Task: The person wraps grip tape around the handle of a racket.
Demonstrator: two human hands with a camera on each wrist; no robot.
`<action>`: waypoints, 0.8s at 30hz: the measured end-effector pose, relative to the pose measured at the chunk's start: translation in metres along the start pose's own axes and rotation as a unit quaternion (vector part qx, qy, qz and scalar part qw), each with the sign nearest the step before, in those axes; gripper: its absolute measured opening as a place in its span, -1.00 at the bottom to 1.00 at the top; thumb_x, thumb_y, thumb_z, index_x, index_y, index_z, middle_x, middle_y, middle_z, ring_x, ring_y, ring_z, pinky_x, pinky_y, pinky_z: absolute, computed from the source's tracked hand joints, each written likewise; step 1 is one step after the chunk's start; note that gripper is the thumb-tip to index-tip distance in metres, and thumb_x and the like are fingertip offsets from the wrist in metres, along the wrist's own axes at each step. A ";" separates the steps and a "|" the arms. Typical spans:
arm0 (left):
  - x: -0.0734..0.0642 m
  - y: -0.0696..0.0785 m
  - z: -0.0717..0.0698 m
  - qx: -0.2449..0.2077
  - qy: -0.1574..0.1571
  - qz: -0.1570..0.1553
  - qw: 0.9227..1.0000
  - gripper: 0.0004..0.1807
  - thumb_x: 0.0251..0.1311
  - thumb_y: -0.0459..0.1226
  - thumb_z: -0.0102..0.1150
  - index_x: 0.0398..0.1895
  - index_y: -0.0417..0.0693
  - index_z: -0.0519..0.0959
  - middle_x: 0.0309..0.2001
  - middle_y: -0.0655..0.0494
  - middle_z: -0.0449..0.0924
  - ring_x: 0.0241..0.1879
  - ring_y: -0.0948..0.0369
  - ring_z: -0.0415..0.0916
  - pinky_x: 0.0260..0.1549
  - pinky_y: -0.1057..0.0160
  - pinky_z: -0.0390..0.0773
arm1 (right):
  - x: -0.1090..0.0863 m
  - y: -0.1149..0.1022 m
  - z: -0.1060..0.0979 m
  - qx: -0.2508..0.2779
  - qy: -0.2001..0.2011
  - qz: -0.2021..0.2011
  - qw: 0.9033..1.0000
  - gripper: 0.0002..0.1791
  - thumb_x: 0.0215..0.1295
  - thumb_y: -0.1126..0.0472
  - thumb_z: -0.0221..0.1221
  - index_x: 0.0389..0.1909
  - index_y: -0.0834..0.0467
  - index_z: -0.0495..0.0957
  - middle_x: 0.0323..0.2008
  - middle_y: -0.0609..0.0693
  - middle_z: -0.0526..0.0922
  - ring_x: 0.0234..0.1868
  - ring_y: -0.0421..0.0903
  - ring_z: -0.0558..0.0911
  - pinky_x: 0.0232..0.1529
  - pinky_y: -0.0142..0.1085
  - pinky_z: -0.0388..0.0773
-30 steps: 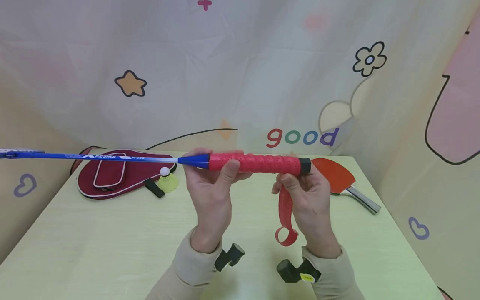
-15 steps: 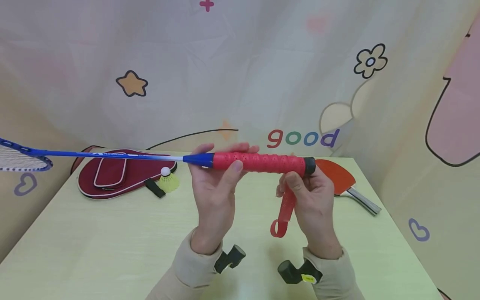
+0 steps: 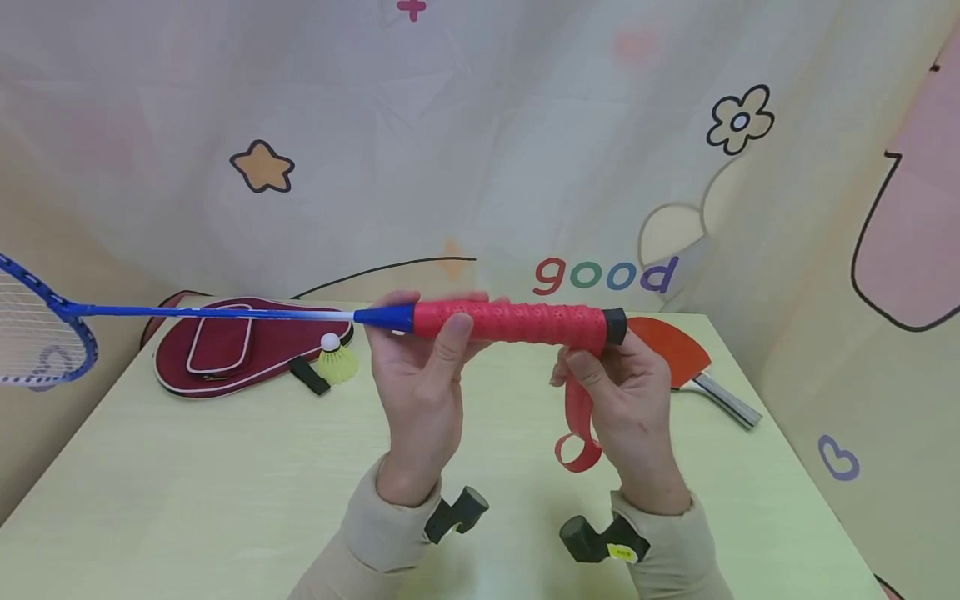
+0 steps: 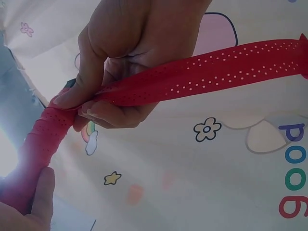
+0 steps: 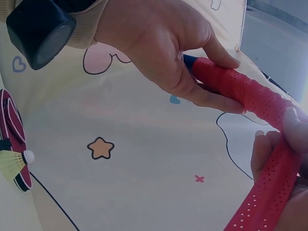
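A blue badminton racket [image 3: 187,312] lies level across the head view, its strung head partly out of frame at the left. Red perforated grip tape [image 3: 517,323] is wound in overlapping turns around the handle. My left hand [image 3: 420,392] holds the handle near the blue cone [image 3: 386,318], thumb in front and fingers behind. By the black butt end [image 3: 615,326], my right hand [image 3: 633,400] pinches the tape where it leaves the handle. From there the loose tape hangs down and curls at its end; the left wrist view shows this tail [image 4: 216,72] stretching rightward, dotted with holes.
On the table [image 3: 225,492], a dark red racket bag [image 3: 285,337] lies at the back left, beside a yellow shuttlecock [image 3: 337,362] and a small black strip [image 3: 309,377]. A table tennis paddle [image 3: 675,350] lies behind my right hand. Patterned cloth surrounds the table.
The racket has rolled about its long axis, so its strung head now shows more of its face at the left. Both hands keep their places; the tape's loose end has swung slightly.
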State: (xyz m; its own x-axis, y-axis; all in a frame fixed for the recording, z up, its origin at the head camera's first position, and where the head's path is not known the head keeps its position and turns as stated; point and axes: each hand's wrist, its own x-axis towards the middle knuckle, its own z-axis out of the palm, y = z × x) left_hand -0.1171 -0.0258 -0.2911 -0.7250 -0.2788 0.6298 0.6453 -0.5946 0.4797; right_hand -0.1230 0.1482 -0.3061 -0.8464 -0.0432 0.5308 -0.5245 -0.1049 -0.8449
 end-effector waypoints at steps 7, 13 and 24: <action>0.000 0.001 0.000 0.011 0.018 -0.010 1.000 -0.47 0.21 -0.25 0.30 0.07 -0.07 0.17 -0.06 -0.17 0.52 -0.08 -0.01 0.61 -0.12 0.03 0.63 | 0.001 0.000 0.003 0.008 0.012 -0.003 1.000 -0.69 0.33 0.36 0.19 0.08 0.23 0.50 -0.37 0.09 0.59 -0.38 -0.03 0.64 -0.17 -0.23 0.64; 0.000 0.001 -0.001 0.014 0.021 -0.012 1.000 -0.48 0.19 -0.23 0.32 0.03 -0.07 0.19 -0.10 -0.13 0.51 -0.16 0.03 0.62 -0.20 0.04 0.66 | 0.001 -0.001 0.005 0.056 0.003 -0.026 0.998 -0.52 0.33 0.41 0.16 0.26 0.25 0.40 -0.32 0.08 0.57 -0.40 -0.05 0.61 -0.22 -0.25 0.64; 0.000 0.001 -0.001 0.005 0.014 -0.034 0.999 -0.39 0.15 -0.18 0.36 0.11 -0.05 0.18 -0.08 -0.12 0.51 -0.10 0.00 0.60 -0.12 0.01 0.63 | -0.003 -0.002 0.006 0.092 0.014 -0.068 0.993 -0.62 0.29 0.45 0.17 0.13 0.39 0.44 -0.33 0.10 0.62 -0.41 -0.05 0.64 -0.27 -0.29 0.66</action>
State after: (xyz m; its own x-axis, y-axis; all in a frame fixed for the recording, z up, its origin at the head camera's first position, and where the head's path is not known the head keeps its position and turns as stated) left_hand -0.1168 -0.0270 -0.2912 -0.7740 -0.2578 0.5784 0.5958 -0.6058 0.5273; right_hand -0.1193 0.1421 -0.3058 -0.7724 0.0109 0.6351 -0.6107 -0.2874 -0.7378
